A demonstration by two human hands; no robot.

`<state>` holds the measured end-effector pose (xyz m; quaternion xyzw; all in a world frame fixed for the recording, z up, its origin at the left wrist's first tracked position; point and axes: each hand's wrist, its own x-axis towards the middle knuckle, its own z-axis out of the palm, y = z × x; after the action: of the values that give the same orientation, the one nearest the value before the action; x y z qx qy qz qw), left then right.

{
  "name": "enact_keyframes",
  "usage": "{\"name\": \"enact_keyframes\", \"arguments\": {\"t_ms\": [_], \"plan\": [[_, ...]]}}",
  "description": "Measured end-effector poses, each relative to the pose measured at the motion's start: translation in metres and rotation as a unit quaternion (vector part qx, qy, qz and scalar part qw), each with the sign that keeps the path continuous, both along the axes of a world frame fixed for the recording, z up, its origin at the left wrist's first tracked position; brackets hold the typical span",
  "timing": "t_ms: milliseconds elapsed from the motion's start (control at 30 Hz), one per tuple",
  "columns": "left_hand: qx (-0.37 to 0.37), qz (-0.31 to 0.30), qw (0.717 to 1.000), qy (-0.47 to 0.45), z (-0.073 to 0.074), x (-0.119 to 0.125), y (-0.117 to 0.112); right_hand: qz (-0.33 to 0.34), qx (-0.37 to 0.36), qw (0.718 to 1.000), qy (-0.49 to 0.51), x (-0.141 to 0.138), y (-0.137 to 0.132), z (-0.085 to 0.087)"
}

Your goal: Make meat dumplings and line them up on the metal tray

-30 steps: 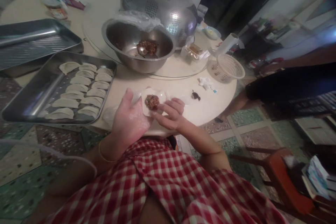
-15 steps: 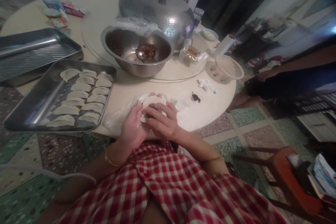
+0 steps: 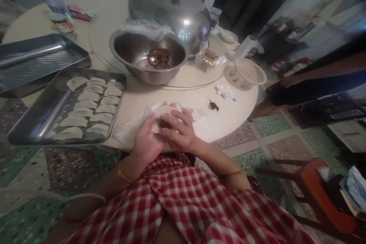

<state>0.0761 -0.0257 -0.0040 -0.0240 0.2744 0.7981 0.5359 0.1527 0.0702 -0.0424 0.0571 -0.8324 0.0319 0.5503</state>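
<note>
My left hand (image 3: 147, 143) and my right hand (image 3: 178, 133) are closed together around a round dumpling wrapper (image 3: 161, 112) with dark meat filling (image 3: 164, 123) in its middle, held over the near edge of the round table (image 3: 225, 116). The wrapper is partly folded up around the filling. A steel tray (image 3: 42, 116) to my left holds several finished dumplings (image 3: 91, 105) in two rows. Beyond my hands stands a steel bowl (image 3: 148, 59) with leftover filling and a spoon (image 3: 153, 60).
A second steel tray (image 3: 34, 59) lies at far left. A perforated metal dome cover (image 3: 171, 11) stands behind the bowl, a white plastic basket (image 3: 248, 74) at right. Another person's legs (image 3: 309, 84) are at right. A red stool (image 3: 314, 194) stands on the floor.
A second ago the wrapper lay open on my left palm with the filling exposed. Both hands have since closed over it and folded the wrapper up.
</note>
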Motion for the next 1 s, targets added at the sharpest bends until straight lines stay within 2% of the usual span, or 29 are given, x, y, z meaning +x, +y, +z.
{"name": "enact_keyframes", "arguments": {"t_ms": [167,367,533,867,1000], "plan": [[-0.010,0.028,0.999,-0.023,0.003,0.001,0.000,-0.016,-0.012,0.999,-0.049,0.001,0.001,0.003],[-0.012,0.033,0.999,0.001,-0.001,0.002,-0.001,-0.001,-0.047,0.997,-0.059,0.002,-0.001,0.007],[-0.016,0.004,1.000,0.020,-0.006,-0.001,-0.003,-0.006,-0.091,0.995,-0.032,0.004,-0.001,0.006],[0.022,-0.003,0.992,0.126,-0.019,-0.001,-0.004,-0.009,-0.163,0.986,-0.028,0.002,-0.002,0.009],[0.035,0.007,0.988,0.151,-0.019,-0.001,-0.003,-0.015,-0.185,0.982,-0.016,0.002,-0.002,0.012]]}}
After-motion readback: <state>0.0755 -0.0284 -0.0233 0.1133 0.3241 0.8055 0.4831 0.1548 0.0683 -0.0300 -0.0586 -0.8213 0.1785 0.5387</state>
